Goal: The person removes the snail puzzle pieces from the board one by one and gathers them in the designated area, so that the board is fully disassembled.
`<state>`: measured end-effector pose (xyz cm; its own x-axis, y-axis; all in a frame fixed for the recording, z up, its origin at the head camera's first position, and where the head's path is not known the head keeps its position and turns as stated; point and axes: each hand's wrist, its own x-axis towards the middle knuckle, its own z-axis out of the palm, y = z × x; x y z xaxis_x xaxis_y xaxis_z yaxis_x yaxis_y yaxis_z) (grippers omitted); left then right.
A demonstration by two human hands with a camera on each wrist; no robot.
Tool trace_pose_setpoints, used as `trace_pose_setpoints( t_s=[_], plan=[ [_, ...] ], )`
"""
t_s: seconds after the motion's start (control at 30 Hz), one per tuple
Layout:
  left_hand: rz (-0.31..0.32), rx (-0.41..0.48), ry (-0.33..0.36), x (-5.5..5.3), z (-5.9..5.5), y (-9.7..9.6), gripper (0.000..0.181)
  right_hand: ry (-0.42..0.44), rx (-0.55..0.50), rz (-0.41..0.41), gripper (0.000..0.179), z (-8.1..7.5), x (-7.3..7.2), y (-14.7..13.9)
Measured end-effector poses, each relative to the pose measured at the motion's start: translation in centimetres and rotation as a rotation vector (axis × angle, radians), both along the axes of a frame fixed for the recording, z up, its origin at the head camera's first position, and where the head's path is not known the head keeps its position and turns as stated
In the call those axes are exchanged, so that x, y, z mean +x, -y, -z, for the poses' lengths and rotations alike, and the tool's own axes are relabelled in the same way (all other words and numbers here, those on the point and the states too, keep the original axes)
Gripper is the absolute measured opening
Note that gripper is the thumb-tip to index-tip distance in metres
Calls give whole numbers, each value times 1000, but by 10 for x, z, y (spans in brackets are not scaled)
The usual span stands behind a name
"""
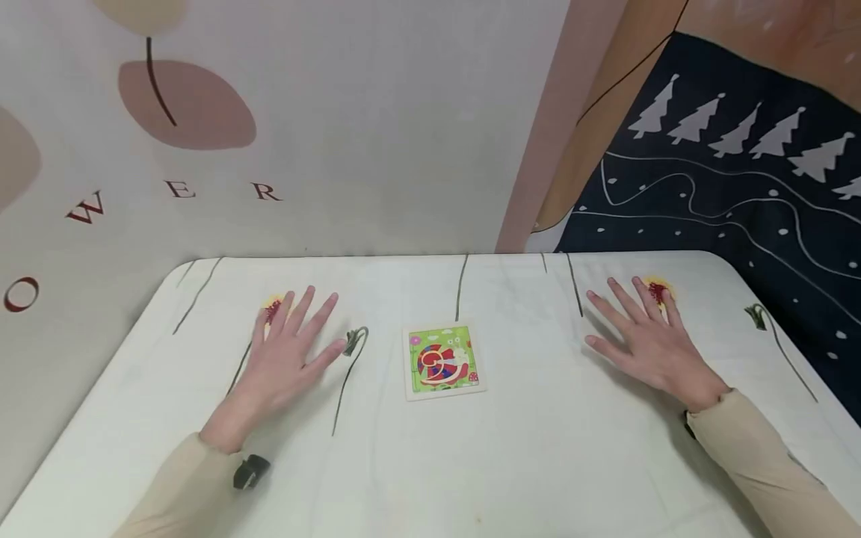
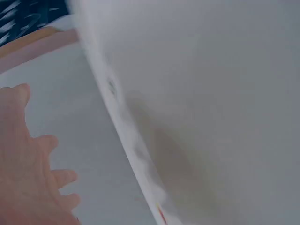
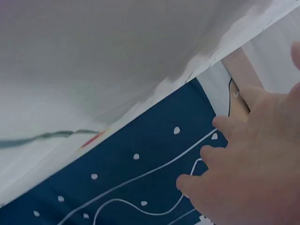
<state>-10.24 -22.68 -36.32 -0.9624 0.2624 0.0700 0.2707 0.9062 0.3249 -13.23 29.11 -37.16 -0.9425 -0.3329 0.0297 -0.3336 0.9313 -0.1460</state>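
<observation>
A square wooden puzzle board with a red, blue and white snail on a green ground lies flat on the white table, between the two hands. To its left is my left hand, palm down, fingers straight and spread, holding nothing. My right hand hovers on the other side of the board, likewise spread and holding nothing. Both wrist views show spread fingers above the white cloth, with the left hand at the left edge and the right hand at the right edge. Neither hand touches the board.
A white tablecloth printed with stems and flowers covers the table. Behind it hangs a pale cloth with letters and leaf shapes. A dark blue cloth with white trees hangs at the right. Dark straps circle the wrists.
</observation>
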Motion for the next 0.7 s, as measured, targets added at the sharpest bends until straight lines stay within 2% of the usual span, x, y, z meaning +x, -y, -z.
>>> trace_pose_setpoints(
  t_s=[0.13, 0.37, 0.7],
  plan=[
    [27, 60, 10, 4, 0, -11, 71, -8, -13, -16, 69, 0, -3, -4],
    [80, 94, 27, 11, -1, -38, 66, -58, -92, -51, 64, 0, -6, 2],
    [182, 120, 139, 16, 10, -69, 60, -82, -202, -153, 57, -3, -7, 31]
  ],
)
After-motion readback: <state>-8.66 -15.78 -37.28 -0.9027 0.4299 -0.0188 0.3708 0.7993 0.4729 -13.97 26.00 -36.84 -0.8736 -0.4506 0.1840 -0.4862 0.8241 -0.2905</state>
